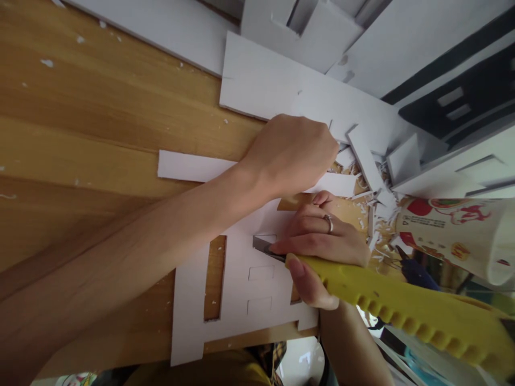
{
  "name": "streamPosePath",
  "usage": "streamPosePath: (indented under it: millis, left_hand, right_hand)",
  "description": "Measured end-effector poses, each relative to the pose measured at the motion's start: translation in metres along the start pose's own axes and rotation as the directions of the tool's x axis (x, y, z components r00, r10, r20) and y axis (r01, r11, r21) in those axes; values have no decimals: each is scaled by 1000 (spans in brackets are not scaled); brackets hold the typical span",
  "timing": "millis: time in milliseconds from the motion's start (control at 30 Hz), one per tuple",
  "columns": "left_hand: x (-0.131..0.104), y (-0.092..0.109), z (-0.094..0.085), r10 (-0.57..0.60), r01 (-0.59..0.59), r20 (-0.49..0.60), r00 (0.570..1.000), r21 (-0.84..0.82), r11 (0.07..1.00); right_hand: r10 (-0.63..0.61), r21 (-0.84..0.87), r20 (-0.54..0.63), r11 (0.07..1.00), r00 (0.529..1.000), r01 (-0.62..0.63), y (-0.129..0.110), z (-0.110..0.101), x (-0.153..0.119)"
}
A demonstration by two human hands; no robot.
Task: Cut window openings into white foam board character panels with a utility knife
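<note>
My right hand [317,246] is closed around a yellow utility knife [386,295], index finger stretched along its top. The blade [263,245] extends left over a white foam board piece [237,279], its tip at the uppermost of several small rectangular outlines cut or marked there. The board also has a long slot through which wood shows. My left arm reaches across the board, and my left hand [295,153] is curled like a fist above it, over a narrow white strip [193,166]. The left fingers are turned away, so what they may hold is hidden.
Larger white boards [257,80] lie along the far side of the wooden table [100,134]. Shavings and offcuts [368,166] are heaped beyond my hands. A printed paper cup [454,236] lies in view at right, with a dark blue tool [418,271] near it.
</note>
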State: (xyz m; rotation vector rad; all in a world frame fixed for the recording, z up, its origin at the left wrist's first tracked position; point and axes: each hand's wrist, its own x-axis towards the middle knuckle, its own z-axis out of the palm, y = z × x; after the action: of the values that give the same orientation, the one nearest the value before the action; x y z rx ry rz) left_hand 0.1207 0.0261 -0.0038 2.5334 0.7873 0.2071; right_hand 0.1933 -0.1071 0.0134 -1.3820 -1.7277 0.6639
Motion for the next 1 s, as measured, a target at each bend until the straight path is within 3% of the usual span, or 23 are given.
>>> streamPosePath:
  millis: [200, 400, 533, 733, 900, 1000]
  left_hand:
    - [0, -1, 0, 34, -34, -14, 999, 55, 998]
    - [1, 1, 4, -24, 22, 8, 1000, 121, 992]
    - [1, 2, 4, -20, 19, 4, 1000, 119, 993]
    - [0, 1, 6, -65, 66, -31, 997, 9, 998]
    - [-3, 1, 4, -23, 23, -38, 999, -16, 1000]
    - [-3, 0, 1, -6, 6, -10, 1000, 5, 1000]
  right_hand:
    - [15, -54, -43, 998, 999, -17, -6, 0, -1]
    - [11, -180, 30, 984, 1000, -5, -17, -2, -3]
    - [-3, -211, -38, 978, 999, -5, -17, 2, -6]
    - [-69, -304, -27, 951, 997, 58, -21, 4, -13]
    - [-121, -378, -34, 920, 992, 99, -21, 9, -21]
    - [-212, -383, -76, 908, 974, 168, -18, 15, -25]
